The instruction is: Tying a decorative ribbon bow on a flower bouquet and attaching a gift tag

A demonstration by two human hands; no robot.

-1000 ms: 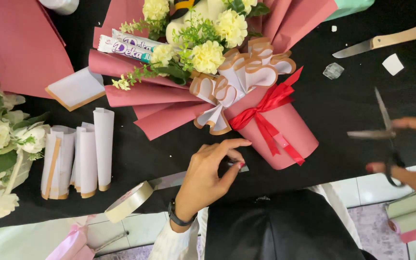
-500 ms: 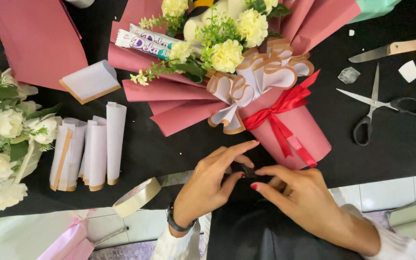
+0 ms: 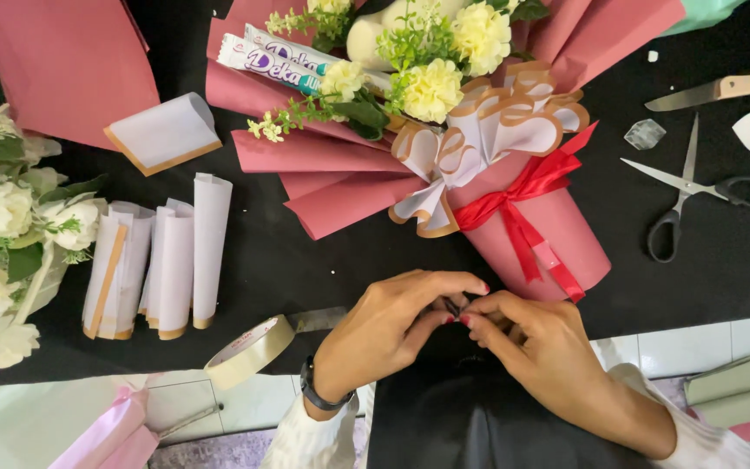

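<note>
My left hand and my right hand meet fingertip to fingertip at the near edge of the black table. Both pinch a small piece of tape, mostly hidden by the fingers. Just beyond them lies a bouquet in pink wrapping paper, tied with a red ribbon and a cream-and-tan bow. Its yellow flowers and a wrapped snack bar point away from me. A roll of tape lies left of my left hand, with a loose strip running toward that hand.
Black-handled scissors lie open at the right, a wooden-handled knife behind them. Rolled white paper pieces and a folded one sit at the left, beside white flowers. A pink paper sheet lies far left.
My right hand set the scissors down on the table at the right and came in to meet my left hand. Both now pinch the small piece together.
</note>
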